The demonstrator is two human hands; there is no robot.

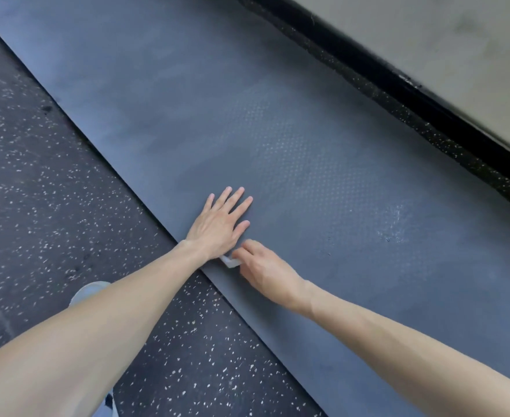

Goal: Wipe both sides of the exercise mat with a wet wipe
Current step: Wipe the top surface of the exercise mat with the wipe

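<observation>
A blue-grey exercise mat [278, 130] with a dotted texture lies flat on the floor and runs diagonally from top left to bottom right. My left hand [220, 224] rests flat on the mat near its left edge, fingers straight and spread. Just below it, my right hand [262, 272] pinches a small folded white wet wipe [231, 261] against the mat's edge. Most of the wipe is hidden under my fingers and the left wrist.
Dark rubber floor [52, 221] with white speckles lies left of the mat. A black baseboard [428, 106] and a pale wall [443, 40] run along the mat's far right side. A whitish scuff [395, 224] marks the mat. A light shoe [89, 290] shows under my left forearm.
</observation>
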